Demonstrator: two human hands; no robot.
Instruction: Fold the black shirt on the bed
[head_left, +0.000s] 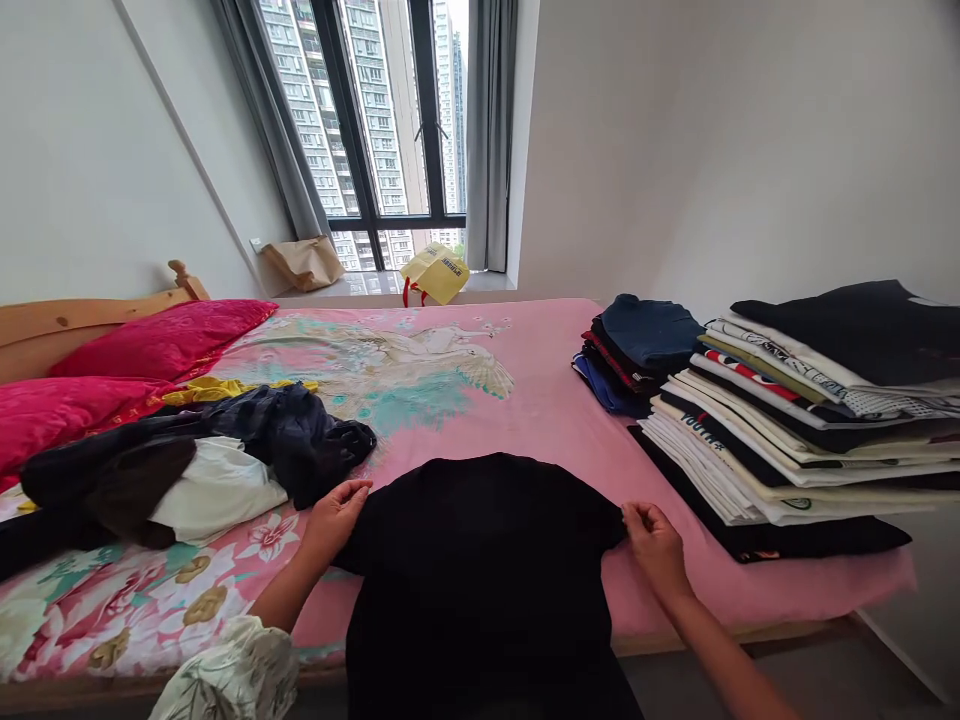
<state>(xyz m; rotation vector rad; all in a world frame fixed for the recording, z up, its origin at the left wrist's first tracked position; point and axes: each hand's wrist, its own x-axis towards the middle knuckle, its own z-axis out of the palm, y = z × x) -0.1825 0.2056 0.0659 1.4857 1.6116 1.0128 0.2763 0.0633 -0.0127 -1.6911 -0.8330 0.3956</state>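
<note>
So there's a black T-shirt [480,570] laid flat on a pink, soft-looking bedsheet [547,430] at the near side of the bed; the dark cotton shows almost no detail, and its lower part runs off the frame, so I can't make out a hem or any print. The left hand [337,522] sits at the shirt's left edge with the fingers loosely curved; can't tell if it's gripping or just resting. The right hand [656,548] is pinching the opposite edge between thumb and fingers.

To the right there's a tall stack of folded shirts [787,420], their layered edges slightly uneven, just beside a smaller pile of folded dark and blue clothes [637,350]. To the left is a crumpled heap of shiny dark clothes [292,440] with a white garment [217,490] and some yellow fabric [232,390]; red satin pillows [165,340] lie against a wooden headboard [75,325]. Leaf-print fabric [232,670] is cut off at the bottom, maybe a sleeve. A yellow bag [436,272] and a brown paper bag [304,262] sit on the window sill.
</note>
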